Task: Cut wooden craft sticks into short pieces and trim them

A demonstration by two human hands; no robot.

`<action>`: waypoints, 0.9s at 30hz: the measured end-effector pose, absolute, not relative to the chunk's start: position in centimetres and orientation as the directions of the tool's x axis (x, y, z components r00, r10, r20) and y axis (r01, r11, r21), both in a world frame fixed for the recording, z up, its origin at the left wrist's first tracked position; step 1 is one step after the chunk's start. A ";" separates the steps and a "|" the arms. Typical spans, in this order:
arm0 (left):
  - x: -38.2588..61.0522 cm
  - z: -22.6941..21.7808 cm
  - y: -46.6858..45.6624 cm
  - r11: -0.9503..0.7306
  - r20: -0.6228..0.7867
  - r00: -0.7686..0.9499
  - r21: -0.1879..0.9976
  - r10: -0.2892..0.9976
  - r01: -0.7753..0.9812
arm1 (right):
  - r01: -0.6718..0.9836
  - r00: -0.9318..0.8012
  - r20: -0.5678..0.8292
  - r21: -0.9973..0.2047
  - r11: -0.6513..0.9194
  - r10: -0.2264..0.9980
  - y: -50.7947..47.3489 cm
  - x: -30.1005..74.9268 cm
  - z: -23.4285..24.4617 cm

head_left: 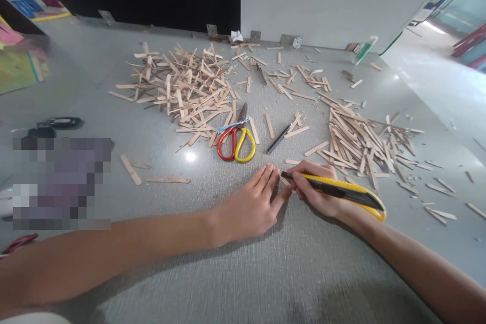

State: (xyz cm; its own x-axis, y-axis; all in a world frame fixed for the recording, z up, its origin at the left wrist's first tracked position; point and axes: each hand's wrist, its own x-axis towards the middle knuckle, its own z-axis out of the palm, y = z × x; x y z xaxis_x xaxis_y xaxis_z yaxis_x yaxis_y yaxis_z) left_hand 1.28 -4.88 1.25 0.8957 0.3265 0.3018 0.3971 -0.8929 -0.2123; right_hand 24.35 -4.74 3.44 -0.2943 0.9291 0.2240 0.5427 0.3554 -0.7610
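My right hand (pixel 317 192) is closed around a yellow and black utility knife (pixel 341 190), its tip pointing left towards my other hand. Close by, my left hand (pixel 254 205) presses down on the grey tabletop, fingers and thumb closed on a wooden craft stick (pixel 287 183). Only a short piece of that stick shows between the two hands; the rest is hidden. Just beyond my fingers lie scissors (pixel 236 143) with one red and one yellow handle. A dark pen (pixel 279 138) rests to the right of the scissors.
A large heap of craft sticks (pixel 190 86) spreads at the back left, and another pile (pixel 351 136) lies to the right. Loose sticks (pixel 169 180) and chips are scattered around. Metal hinges (pixel 255 36) line the back panel. At left is a dark object (pixel 63 122) beside a pixelated patch.
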 end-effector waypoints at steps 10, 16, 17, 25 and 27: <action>1.2 1.3 -4.9 -0.899 0.281 0.901 -0.196 0.330 0.391 | 0.523 -0.310 0.296 -0.741 0.421 0.904 -4.8 24.3 3.4; 1.2 1.4 -4.9 -0.900 0.278 0.902 -0.197 0.329 0.389 | 0.499 -0.368 0.329 -0.719 0.484 0.870 -4.6 24.3 3.6; 1.2 1.4 -5.0 -0.900 0.272 0.903 -0.193 0.333 0.390 | 0.494 -0.381 0.332 -0.716 0.494 0.863 -4.5 24.4 3.5; 1.2 1.9 -5.3 -0.892 0.197 0.898 -0.154 0.393 0.424 | 0.490 -0.437 0.312 -0.704 0.514 0.843 -4.4 25.0 2.9; 1.3 2.0 -5.3 -0.890 0.181 0.895 -0.140 0.409 0.435 | 0.498 -0.428 0.289 -0.715 0.491 0.856 -4.3 25.1 3.0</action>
